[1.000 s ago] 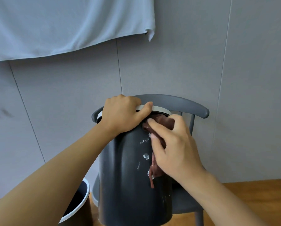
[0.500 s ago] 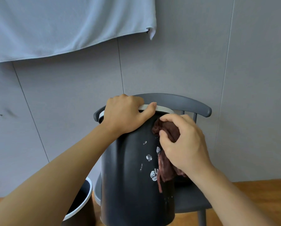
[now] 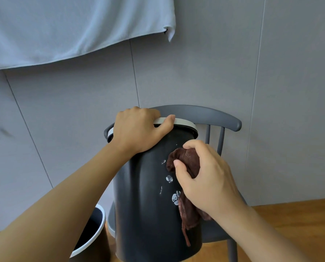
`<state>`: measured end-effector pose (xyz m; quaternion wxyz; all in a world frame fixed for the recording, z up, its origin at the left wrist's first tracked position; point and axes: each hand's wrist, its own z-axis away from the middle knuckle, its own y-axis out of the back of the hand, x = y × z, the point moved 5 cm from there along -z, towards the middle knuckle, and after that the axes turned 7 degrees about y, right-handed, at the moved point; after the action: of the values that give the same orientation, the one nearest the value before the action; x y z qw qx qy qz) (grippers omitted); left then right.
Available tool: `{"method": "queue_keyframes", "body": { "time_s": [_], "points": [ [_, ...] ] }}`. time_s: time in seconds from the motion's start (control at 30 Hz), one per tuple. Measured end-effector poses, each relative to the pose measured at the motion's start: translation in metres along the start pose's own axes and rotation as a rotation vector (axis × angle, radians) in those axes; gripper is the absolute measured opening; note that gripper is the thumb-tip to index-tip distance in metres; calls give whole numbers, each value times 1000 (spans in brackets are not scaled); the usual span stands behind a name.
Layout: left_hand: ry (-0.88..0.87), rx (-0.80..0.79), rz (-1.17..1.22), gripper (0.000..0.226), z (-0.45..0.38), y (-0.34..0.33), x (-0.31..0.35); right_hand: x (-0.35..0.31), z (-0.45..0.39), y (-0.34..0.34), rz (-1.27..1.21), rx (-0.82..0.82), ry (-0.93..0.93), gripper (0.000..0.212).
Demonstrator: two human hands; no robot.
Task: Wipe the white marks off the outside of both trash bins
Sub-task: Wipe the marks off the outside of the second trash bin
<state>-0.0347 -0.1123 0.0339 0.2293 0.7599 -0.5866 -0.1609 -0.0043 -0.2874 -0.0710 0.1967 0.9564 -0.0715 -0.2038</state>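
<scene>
Fingers of the right hand (image 3: 207, 178) bunch a dark red cloth (image 3: 186, 163) against the dark bin (image 3: 144, 205) on the grey chair (image 3: 214, 114), beside white marks (image 3: 169, 179). The left hand (image 3: 139, 129) curls over its white rim (image 3: 184, 122). A second bin (image 3: 93, 235) stands lower left.

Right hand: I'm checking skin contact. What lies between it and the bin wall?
In the head view, a bunched brown cloth lies between the right hand and the dark bin.

We see our two forearms bare up to the frame's edge, with no sleeve on them. Our left hand (image 3: 139, 129) and right hand (image 3: 205, 176) wear no gloves, rings or watch. The nails are short and plain.
</scene>
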Motion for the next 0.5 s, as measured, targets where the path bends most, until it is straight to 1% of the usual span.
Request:
{"method": "queue_keyframes", "body": {
  "time_s": [0.07,0.17,0.23,0.4,0.5],
  "points": [
    [-2,0,1,67,1,1,0,2,-9,1,0,29,-1,26],
    [-28,27,24,66,4,6,5,11,-27,8,11,162,-27,18],
    [-43,37,14,66,6,8,9,16,-33,11,27,216,-41,17],
    [-22,28,16,67,7,9,10,7,-13,4,72,224,52,29],
    [-31,28,21,67,7,9,13,6,-10,6,61,210,58,31]
  ]
}}
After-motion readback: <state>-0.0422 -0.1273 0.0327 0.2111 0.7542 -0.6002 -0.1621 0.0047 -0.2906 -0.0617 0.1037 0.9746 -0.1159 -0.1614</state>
